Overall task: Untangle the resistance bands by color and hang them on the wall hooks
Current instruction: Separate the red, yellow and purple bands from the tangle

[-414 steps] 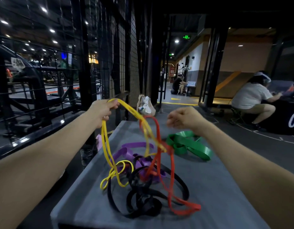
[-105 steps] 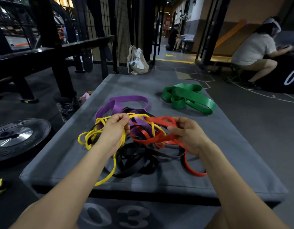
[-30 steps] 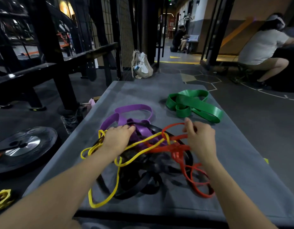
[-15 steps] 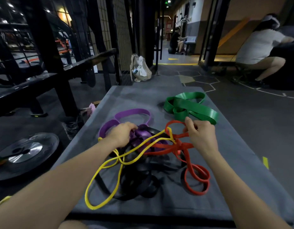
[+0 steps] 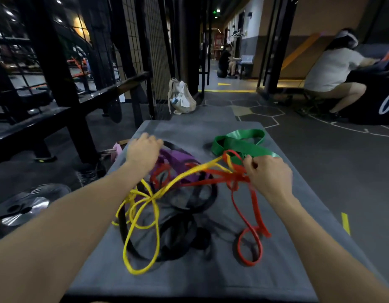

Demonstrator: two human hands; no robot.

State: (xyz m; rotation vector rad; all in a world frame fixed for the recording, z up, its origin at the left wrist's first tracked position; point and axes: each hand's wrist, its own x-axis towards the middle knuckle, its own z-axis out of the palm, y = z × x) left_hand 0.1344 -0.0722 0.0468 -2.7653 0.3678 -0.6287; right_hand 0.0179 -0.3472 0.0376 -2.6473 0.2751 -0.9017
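The tangle of flat rubber loops lies on the grey padded platform (image 5: 211,274). The left hand (image 5: 143,153) is curled over the purple band (image 5: 178,157), knuckles up; whether it actually grips is not visible. The right hand (image 5: 268,174) pinches the red band (image 5: 250,215), with the yellow band (image 5: 141,232) drawn taut toward it. The black band (image 5: 178,232) lies beneath. The wide green band (image 5: 239,143) lies apart, behind the right hand.
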